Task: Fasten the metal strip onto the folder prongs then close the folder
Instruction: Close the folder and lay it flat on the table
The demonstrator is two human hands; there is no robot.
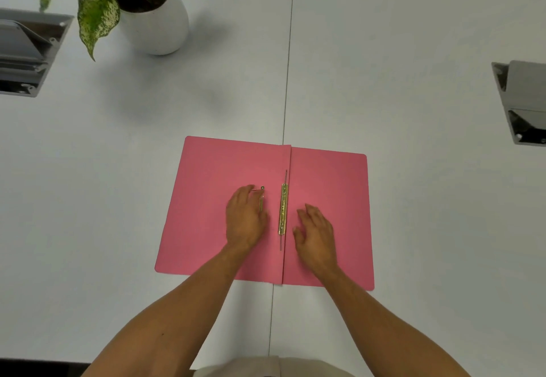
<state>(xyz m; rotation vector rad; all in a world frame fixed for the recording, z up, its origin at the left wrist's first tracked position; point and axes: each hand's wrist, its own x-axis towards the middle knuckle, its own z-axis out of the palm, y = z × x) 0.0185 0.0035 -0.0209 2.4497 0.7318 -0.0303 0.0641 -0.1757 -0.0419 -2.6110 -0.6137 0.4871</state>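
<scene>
folder (212, 199) lies open on the table (384, 51). left hand (245, 220) covers the loose strip (261, 203) on the left leaf, grasp unclear; right hand (316, 234) rests flat, fingers spread, beside the prongs (283, 211).

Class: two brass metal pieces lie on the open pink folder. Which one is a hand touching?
The loose metal strip under the left hand, left of the spine fastener, which nobody touches.
</scene>
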